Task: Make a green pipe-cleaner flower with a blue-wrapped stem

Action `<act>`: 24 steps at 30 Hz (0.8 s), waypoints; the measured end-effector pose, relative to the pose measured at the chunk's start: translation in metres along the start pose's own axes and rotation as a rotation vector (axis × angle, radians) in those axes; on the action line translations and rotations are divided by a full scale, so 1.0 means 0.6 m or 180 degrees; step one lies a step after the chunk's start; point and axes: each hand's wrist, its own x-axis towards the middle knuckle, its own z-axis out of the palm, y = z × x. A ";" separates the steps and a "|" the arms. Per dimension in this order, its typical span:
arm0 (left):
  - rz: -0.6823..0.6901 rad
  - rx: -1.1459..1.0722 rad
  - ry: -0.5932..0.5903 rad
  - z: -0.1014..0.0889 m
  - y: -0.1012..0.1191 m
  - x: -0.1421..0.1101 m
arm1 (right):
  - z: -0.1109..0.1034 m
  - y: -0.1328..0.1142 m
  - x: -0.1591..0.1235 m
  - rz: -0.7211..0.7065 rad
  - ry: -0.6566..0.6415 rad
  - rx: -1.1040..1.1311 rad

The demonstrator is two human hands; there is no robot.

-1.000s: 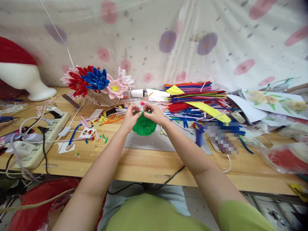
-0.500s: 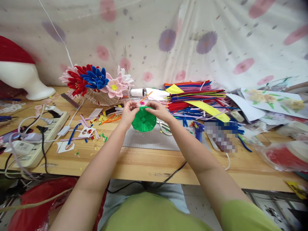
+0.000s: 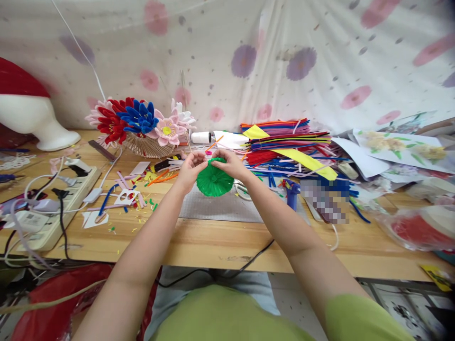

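A round green disc of fuzzy pipe cleaners (image 3: pixel 214 181), like a lily pad, hangs upright above the grey cutting mat (image 3: pixel 220 208). At its upper left edge my left hand (image 3: pixel 193 171) pinches it with thumb and fingers. My right hand (image 3: pixel 229 165) grips the top edge, its thumb lying over the green rim. The fingertips of both hands are close together and partly hidden by the disc. Scissors (image 3: pixel 242 190) lie just right of the disc, half behind my right wrist.
Pipe cleaner flowers (image 3: pixel 140 118) stand at the back left. Bundles of pipe cleaners (image 3: pixel 287 142) lie at the back right. A blue glue gun (image 3: pixel 292 193) rests right of the mat. A power strip (image 3: pixel 67 213) with cables and a mannequin head (image 3: pixel 53 121) occupy the left.
The green disc has tilted and shifted slightly right, its face turned a little more toward me. Both hands keep hold of its edge. The whole view has moved slightly.
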 end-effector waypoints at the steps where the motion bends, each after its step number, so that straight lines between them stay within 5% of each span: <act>1: -0.0083 -0.0073 -0.0072 -0.002 -0.001 0.001 | 0.000 0.001 0.000 -0.0007 -0.0035 -0.0012; 9: -0.0690 -0.0681 -0.0473 -0.009 0.002 0.006 | -0.004 0.007 0.003 0.0003 -0.0177 0.0148; 24: -0.0689 -0.1087 -0.0684 -0.005 -0.003 0.005 | 0.003 -0.006 0.005 -0.0058 -0.0257 0.0240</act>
